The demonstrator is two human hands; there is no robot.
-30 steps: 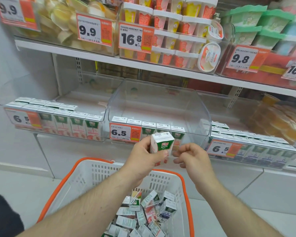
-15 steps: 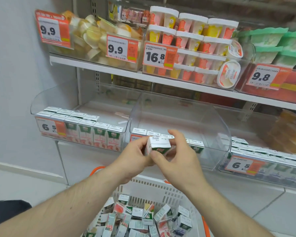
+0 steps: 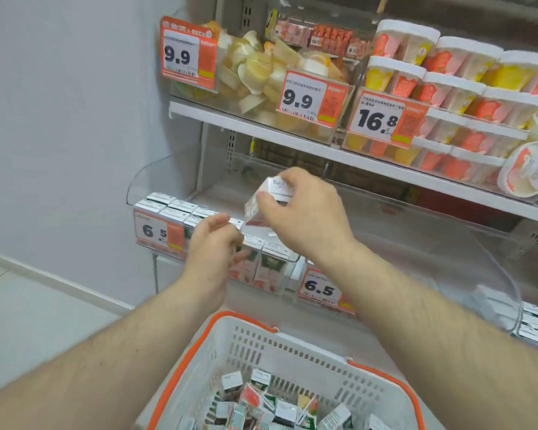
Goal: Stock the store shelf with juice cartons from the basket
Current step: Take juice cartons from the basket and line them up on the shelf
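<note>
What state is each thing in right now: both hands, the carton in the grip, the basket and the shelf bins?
Right hand: grips the juice carton from above.
Juice carton: tilted, held above the left bin.
Left hand: loosely curled, holding nothing.
Left bin: carton rows at the front, room behind them.
Middle bin: mostly unfilled.
Basket: holds jumbled loose cartons.

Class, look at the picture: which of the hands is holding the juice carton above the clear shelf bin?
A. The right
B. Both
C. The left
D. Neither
A: the right hand grips the juice carton, while the left hand hangs apart below it, holding nothing.
</note>
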